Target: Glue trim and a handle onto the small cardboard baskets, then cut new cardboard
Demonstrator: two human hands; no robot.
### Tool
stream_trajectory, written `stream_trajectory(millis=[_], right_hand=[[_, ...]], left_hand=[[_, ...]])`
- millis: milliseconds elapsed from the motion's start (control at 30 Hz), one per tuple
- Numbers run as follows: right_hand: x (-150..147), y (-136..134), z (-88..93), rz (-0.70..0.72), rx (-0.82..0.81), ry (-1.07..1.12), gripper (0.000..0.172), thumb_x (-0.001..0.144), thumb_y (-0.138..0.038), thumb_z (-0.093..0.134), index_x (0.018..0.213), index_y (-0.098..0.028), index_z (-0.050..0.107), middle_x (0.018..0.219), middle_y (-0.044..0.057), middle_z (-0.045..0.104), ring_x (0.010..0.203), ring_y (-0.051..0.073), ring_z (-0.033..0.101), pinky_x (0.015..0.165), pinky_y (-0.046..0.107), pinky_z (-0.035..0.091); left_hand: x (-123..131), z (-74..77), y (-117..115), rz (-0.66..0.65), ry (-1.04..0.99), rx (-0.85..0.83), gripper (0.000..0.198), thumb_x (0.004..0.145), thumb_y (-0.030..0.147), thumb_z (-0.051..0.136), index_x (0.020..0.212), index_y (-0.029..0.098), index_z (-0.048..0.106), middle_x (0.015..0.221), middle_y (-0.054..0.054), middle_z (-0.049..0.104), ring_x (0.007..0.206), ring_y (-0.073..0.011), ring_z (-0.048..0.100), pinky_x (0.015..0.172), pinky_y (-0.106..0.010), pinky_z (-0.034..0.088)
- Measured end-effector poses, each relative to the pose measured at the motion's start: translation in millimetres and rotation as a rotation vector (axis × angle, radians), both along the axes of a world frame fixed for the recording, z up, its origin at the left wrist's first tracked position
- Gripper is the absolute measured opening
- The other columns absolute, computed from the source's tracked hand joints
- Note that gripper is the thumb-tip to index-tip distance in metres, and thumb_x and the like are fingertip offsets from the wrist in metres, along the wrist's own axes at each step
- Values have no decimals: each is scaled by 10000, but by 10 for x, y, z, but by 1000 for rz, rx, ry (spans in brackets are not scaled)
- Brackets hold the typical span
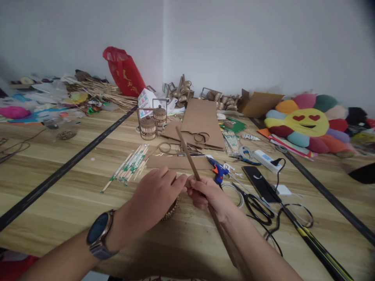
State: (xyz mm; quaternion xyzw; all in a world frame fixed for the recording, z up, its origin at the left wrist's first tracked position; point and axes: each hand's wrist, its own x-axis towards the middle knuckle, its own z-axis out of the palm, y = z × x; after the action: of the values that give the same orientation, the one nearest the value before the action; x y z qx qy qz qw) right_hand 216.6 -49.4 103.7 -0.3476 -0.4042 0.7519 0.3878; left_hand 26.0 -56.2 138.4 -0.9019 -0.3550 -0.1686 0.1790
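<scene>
My right hand (205, 192) is closed around a long narrow brown cardboard strip (190, 160), which slants from the upper left down past my wrist. Close beside its fingertips, my left hand (162, 195) is pinched shut, a watch (100, 230) on the wrist; anything between those fingers is hidden. Partly covered by the left hand, a small round piece ringed with short wooden sticks (170, 210) rests on the table. Behind the hands lie a flat cardboard strip (166, 162) and a blue glue gun (219, 170).
Two small lidded stick buckets (147, 128) stand behind, near cardboard sheets (202, 117). Bagged chopsticks (133, 162) lie left. To the right are black scissors (254, 207), a phone (260, 183), a power strip (266, 160), cables and a flower cushion (307, 123).
</scene>
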Motion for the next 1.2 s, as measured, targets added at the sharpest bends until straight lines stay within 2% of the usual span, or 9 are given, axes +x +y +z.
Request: stream_trajectory(millis=[233,467,800,1000,1200], right_hand=[[31,8,-2,97,-86,148,393,717,-442,851,707,-140,600,529,-103,433,368,-8,149,334,150,100],[-31,-55,-22,16,-92,265,393,682,-412,887,721,-143,604,601,-81,512,364,-16,150,315,149,87],[-134,-82,-51,1,-54,359,415,693,-443,887,694,-152,591,559,-98,465,356,-14,146,315,141,123],[-149,-79,-58,21,-84,372,422,701,-427,892,696,-155,570,595,-85,472,404,-6,170,349,119,156],[-112,-75,-40,39,-92,357,421,678,-416,910,698,-158,579,576,-100,436,410,-9,155,356,105,153]], left_hand=[[8,-5,-24,-7,-8,15,287,909,133,615,1191,187,616,771,-26,609,727,-249,574,584,-366,455],[28,-18,-37,-26,-64,15,295,956,145,529,1242,187,589,781,-29,610,745,-232,567,622,-358,459],[31,21,-58,-73,-112,-2,309,1013,200,440,1302,165,544,848,-47,662,763,-234,589,647,-373,491],[66,28,-74,-53,-167,10,272,995,181,483,1254,168,565,830,-39,657,751,-241,602,625,-374,490],[99,42,-79,-72,-247,-51,227,1020,166,395,1088,147,611,873,-67,683,795,-234,618,701,-388,506]])
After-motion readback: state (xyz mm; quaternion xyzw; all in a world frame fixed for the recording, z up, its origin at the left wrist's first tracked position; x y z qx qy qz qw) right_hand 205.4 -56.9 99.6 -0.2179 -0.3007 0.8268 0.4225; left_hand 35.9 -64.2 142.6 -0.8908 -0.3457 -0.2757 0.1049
